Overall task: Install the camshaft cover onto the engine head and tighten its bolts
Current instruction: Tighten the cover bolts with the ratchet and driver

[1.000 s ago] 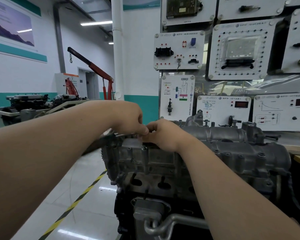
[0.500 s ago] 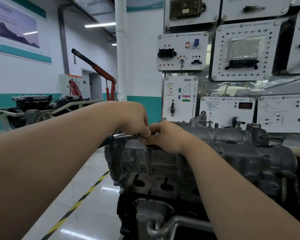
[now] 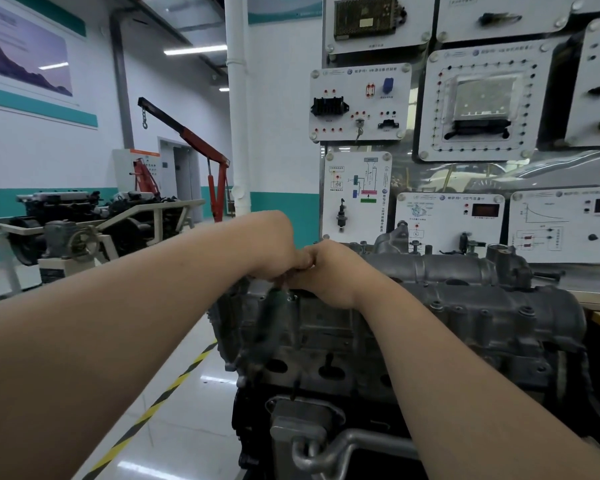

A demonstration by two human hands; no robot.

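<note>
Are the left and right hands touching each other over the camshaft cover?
Touching. In the head view the left hand and right hand press together at the fingers, no gap showing, above the camshaft cover.

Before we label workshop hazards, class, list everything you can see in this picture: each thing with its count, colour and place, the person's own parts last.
dark grey metal engine head: one, dark grey, centre foreground
grey cast-metal camshaft cover: one, grey, atop the engine head
dark blurred tool handle: one, dark, against the head's left end
white instrument training panels: several, white, on the board behind
red engine hoist: one, red, back left
second dark engine on beige stand: one, dark, far left
yellow-black floor stripe: one, yellow-black, floor left of the engine
left hand: one, seemingly pinching the tool handle's top
right hand: one, against the left hand; its hold is hidden
</note>
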